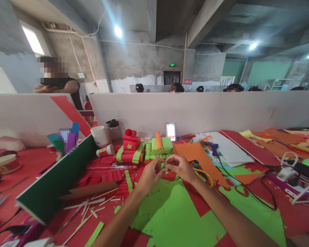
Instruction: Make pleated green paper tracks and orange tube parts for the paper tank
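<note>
Between my two hands, above the middle of the table, is a small light-green coiled paper piece [163, 165]. My left hand [152, 172] pinches it from the left. On the other side, the fingers of my right hand [180, 166] curl around it. Just beyond stands a light-green paper model tank [161, 145] with an orange rolled tube [158, 140] on top. Left of it is a red model [130, 151] with green bands and a star. Beneath my forearms lies a large light-green sheet [175, 212].
An upright dark green board [61, 178] stands at the left, beside thin wooden sticks [84, 209]. At the right lie an orange sheet [195, 151], a blue glue gun [213, 147] with its cord, and a power strip [289, 187]. A phone [171, 131] leans against the white partition [195, 109].
</note>
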Tool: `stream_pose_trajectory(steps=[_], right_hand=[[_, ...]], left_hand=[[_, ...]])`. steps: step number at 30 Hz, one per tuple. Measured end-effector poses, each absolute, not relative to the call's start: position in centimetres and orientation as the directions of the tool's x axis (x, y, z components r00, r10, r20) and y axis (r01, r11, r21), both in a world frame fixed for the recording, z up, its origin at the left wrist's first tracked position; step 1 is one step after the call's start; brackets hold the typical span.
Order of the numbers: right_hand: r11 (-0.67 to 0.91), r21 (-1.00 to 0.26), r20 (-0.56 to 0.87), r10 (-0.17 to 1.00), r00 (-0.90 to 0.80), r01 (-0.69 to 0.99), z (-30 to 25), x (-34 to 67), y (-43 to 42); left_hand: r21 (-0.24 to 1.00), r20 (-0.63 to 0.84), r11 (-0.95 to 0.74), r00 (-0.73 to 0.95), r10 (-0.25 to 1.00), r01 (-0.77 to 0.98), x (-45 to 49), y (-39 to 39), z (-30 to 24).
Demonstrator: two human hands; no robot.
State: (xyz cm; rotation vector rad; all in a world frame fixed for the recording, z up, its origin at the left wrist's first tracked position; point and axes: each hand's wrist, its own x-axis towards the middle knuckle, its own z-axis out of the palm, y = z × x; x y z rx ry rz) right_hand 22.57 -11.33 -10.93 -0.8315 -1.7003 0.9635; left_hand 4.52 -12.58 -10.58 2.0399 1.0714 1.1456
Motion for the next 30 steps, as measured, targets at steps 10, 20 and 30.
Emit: stream_pose_trajectory(steps=[10, 20, 30], right_hand=[[0.434, -0.892, 0.382, 0.872, -0.306, 0.124, -10.4, 23.4, -11.0], [0.425, -0.885, 0.361, 0.885, -0.295, 0.19, -11.3, 24.5, -9.7], [0.359, -0.925, 0.308, 0.9, -0.309, 0.123, -11.8, 24.4, -9.4]], left_hand=[[0.804, 0.433, -0.496, 0.249, 0.866, 0.326, 3.8, -11.5, -11.2], [0.876, 0.38, -0.42, 0.199, 0.903, 0.236, 3.2, -11.4, -10.2], [0.922, 0.357, -0.377, 0.185, 0.916, 0.085, 3.2, -11.6, -10.0]])
